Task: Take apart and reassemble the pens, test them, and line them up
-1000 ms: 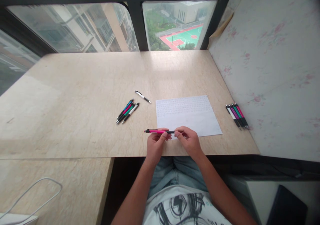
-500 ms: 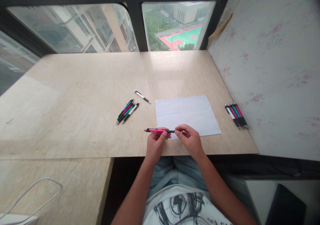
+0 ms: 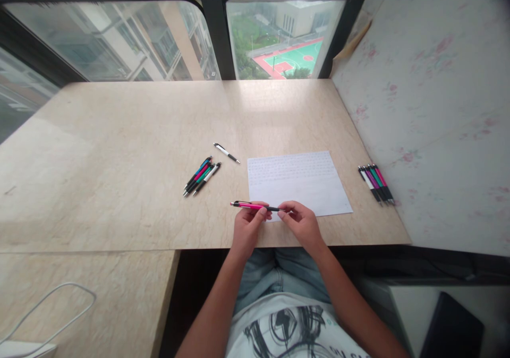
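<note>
Pink with black ends, the click pen [image 3: 253,205] is held level just above the near part of the marble-look desk [image 3: 119,161], at the lower left corner of a sheet of paper [image 3: 297,180]. The left hand [image 3: 247,230] pinches its barrel between thumb and fingers; the right hand [image 3: 303,225] has its fingertips closed on the dark tip end. Whether the tip is screwed on or loose cannot be told.

Faint handwriting fills the upper half of the sheet, while the lower half is bare, so the page looks about half used. To the left lies a bunch of coloured pens [image 3: 201,176], with a single white pen [image 3: 227,153] just beyond it. Another bunch of pens [image 3: 376,184] lies well apart on the right, near the flowered wall [image 3: 430,108]. Which bunch has been handled cannot be judged.
</note>
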The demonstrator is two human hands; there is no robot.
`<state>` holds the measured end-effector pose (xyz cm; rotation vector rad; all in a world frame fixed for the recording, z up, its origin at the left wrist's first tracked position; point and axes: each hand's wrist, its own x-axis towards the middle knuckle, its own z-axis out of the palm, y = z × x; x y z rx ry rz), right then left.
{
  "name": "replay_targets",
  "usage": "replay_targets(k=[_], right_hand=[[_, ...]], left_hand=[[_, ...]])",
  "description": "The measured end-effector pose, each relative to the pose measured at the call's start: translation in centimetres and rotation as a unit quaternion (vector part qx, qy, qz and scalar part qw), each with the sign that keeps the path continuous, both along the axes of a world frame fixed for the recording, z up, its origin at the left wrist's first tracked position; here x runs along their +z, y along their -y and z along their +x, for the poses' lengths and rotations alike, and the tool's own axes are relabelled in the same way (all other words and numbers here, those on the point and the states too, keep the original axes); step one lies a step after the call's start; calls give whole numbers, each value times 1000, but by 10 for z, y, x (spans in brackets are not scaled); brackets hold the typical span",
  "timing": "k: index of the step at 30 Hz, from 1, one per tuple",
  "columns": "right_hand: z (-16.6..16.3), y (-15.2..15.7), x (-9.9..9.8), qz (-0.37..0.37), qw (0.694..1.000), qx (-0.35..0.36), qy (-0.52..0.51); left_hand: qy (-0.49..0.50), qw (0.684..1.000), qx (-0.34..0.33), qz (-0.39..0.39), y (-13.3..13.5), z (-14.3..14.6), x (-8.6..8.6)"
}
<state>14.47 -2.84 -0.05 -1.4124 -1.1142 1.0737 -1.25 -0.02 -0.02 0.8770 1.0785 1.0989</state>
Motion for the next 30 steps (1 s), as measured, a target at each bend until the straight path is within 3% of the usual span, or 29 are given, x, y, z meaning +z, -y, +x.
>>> replay_targets(k=[8,16,21,30], right_hand=[[1,5,6,53,998,-6,12],[8,-2,9,74,996,-35,39],[15,-27,9,73,982,-25,172],[3,-78,7,103,908,66,400]], left_hand=[[11,1000,-12,7,1,-1,-1],[97,995,20,-21,-1,0,-1],[163,985,39,-46,-4,-2,-2],[201,977,48,-50,-4,-3,0]])
